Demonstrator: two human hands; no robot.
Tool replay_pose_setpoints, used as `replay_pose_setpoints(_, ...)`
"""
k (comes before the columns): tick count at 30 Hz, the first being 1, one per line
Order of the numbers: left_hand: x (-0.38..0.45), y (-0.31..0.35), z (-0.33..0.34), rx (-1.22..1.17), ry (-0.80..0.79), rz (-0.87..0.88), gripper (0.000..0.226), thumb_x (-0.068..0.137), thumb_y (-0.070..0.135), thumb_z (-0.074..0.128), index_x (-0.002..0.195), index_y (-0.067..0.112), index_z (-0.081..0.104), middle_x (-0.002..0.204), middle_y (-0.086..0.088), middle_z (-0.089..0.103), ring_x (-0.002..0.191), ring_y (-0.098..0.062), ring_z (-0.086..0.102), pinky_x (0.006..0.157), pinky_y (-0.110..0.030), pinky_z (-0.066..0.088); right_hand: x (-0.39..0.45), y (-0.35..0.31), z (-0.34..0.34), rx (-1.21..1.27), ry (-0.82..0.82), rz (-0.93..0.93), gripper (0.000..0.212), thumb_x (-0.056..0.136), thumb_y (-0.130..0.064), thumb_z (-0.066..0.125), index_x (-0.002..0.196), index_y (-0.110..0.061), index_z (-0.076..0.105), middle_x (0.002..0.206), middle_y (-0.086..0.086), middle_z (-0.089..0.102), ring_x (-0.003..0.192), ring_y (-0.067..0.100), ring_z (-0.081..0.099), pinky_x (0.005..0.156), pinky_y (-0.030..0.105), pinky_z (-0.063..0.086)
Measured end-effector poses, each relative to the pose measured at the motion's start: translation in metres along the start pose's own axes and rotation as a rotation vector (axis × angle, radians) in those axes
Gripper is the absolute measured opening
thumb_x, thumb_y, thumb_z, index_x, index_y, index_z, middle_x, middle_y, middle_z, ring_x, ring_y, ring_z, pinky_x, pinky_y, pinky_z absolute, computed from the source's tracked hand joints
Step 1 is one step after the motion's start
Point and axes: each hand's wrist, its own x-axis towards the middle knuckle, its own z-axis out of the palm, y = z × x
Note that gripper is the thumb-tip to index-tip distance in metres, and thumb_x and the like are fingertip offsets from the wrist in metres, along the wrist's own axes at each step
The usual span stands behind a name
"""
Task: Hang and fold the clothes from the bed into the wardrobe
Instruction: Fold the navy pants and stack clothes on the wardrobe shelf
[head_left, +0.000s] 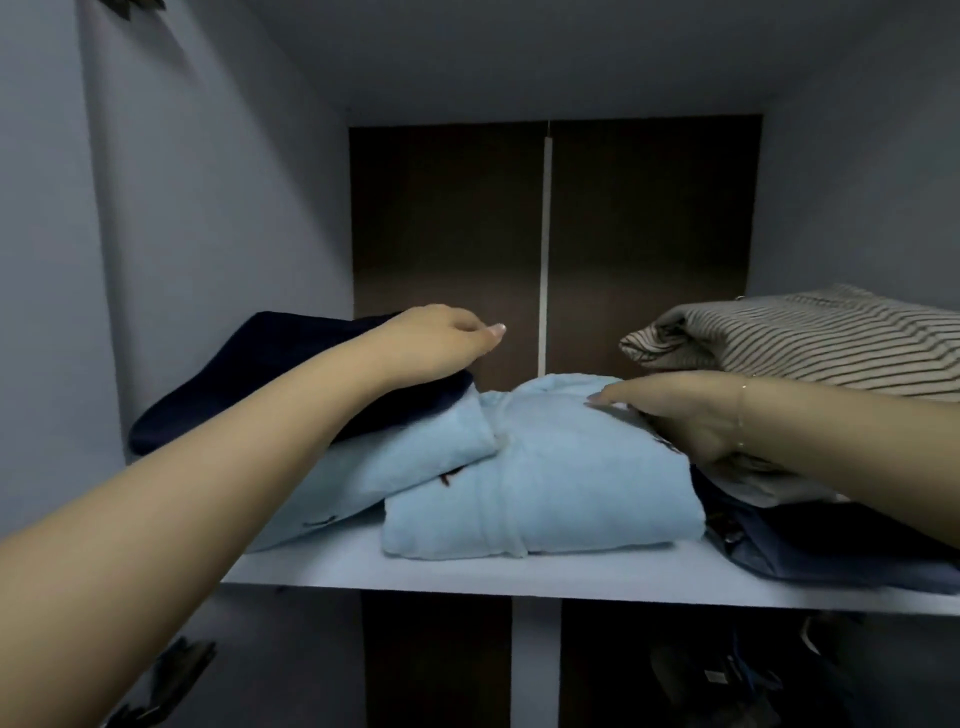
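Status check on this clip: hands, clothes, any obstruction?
Left hand resting on navy garment, no grip. Right hand flat on folded light-blue garment. Striped stack crowding right side of shelf.

Both forearms are bare, no sleeves in sight; a thin chain bracelet (742, 415) circles the right wrist, and the fingernails on the left hand (441, 338) run long, pale.

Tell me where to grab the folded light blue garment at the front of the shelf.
Take the light blue garment by its thick folded front edge, coming from the open shelf front; both sides are crowded, and a bare shelf strip lies before it.
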Motion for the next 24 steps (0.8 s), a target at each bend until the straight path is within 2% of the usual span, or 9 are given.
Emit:
replay_pose_setpoints(5,0.019,0.055,0.025,-0.147,-0.003,0.086,0.049,0.102,0.049,0.037,0.136,0.019,0.055,0.142,-0.002,0.052,0.13,-0.02,0.047,0.096,-0.024,0.032,-0.037,-0.019,-0.057,0.298,0.092,-0.075,0.044,0.099,-0.034,0.047,0.131,-0.003,0.049,0.135,0.021,0.051,0.123,0.034,0.051,0.1,0.04,0.043)
replay_pose_setpoints(7,0.029,0.075,0.042,-0.419,-0.051,-0.003,0.045,0.101,0.043,0.044,0.134,0.014,0.054,0.134,-0.006,0.056,0.122,-0.022,0.054,0.099,-0.029,0.043,-0.062,-0.028,-0.094,0.312,0.117,-0.15,0.037,0.097,-0.03,0.048,0.123,-0.004,0.056,0.13,0.02,0.059,0.12,0.032,0.056,0.099,0.039,0.045)
replay_pose_setpoints(10,0.031,0.105,0.068,-1.006,-0.366,-0.188,0.024,0.098,0.03,0.053,0.106,0.008,0.059,0.1,-0.01,0.061,0.087,-0.02,0.063,0.07,-0.029,0.057,-0.095,-0.02,-0.145,0.216,0.302,-0.197,0.029,0.096,-0.031,0.049,0.108,-0.01,0.065,0.116,0.009,0.068,0.11,0.023,0.059,0.094,0.035,0.045)
replay_pose_setpoints(14,0.022,0.141,0.1,-1.168,-0.612,-0.283,0.029,0.096,0.029,0.055,0.077,0.007,0.054,0.067,-0.007,0.068,0.056,-0.017,0.065,0.041,-0.024,0.052,-0.119,0.04,-0.183,-0.108,0.668,-0.038,0.029,0.096,-0.032,0.054,0.115,-0.012,0.06,0.114,0.01,0.054,0.096,0.024,0.046,0.09,0.036,0.045)
replay_pose_setpoints(17,0.02,0.157,0.113,-1.277,-0.647,-0.326,0.054,0.095,0.037,0.055,0.05,0.008,0.059,0.07,0.003,0.064,0.057,-0.01,0.063,0.042,-0.031,0.053,-0.131,0.086,-0.193,-0.017,0.727,0.06,0.033,0.094,-0.035,0.056,0.116,-0.01,0.056,0.114,0.013,0.054,0.091,0.023,0.052,0.073,0.032,0.047)
replay_pose_setpoints(20,0.017,0.173,0.116,-1.264,-0.56,-0.366,0.03,0.089,0.042,0.064,0.096,0.013,0.07,0.103,0.004,0.07,0.098,-0.02,0.071,0.066,-0.027,0.051,-0.141,0.103,-0.194,0.069,0.582,0.118,0.038,0.095,-0.039,0.051,0.117,-0.009,0.055,0.11,0.012,0.058,0.09,0.023,0.056,0.078,0.034,0.047)
replay_pose_setpoints(22,0.018,0.183,0.118,-1.204,-0.313,-0.291,0.04,0.087,0.039,0.069,0.119,0.014,0.063,0.135,-0.004,0.057,0.118,-0.022,0.059,0.087,-0.027,0.05,-0.143,0.104,-0.195,0.068,0.515,0.172,0.043,0.095,-0.044,0.05,0.12,-0.009,0.053,0.111,0.011,0.059,0.092,0.023,0.057,0.079,0.035,0.047)
replay_pose_setpoints(23,0.016,0.187,0.12,-1.134,-0.17,-0.262,0.052,0.084,0.041,0.072,0.128,0.016,0.057,0.14,-0.004,0.05,0.122,-0.022,0.053,0.097,-0.04,0.05,-0.143,0.102,-0.195,0.052,0.476,0.219,0.046,0.095,-0.048,0.049,0.12,-0.009,0.052,0.11,0.011,0.06,0.091,0.022,0.057,0.077,0.036,0.048)
replay_pose_setpoints(24,0.012,0.189,0.121,-1.057,-0.057,-0.23,0.061,0.081,0.042,0.075,0.132,0.018,0.051,0.139,-0.004,0.046,0.123,-0.021,0.05,0.104,-0.034,0.045,-0.144,0.1,-0.196,0.024,0.437,0.266,0.048,0.095,-0.052,0.047,0.119,-0.01,0.052,0.107,0.01,0.06,0.089,0.022,0.058,0.073,0.035,0.048)
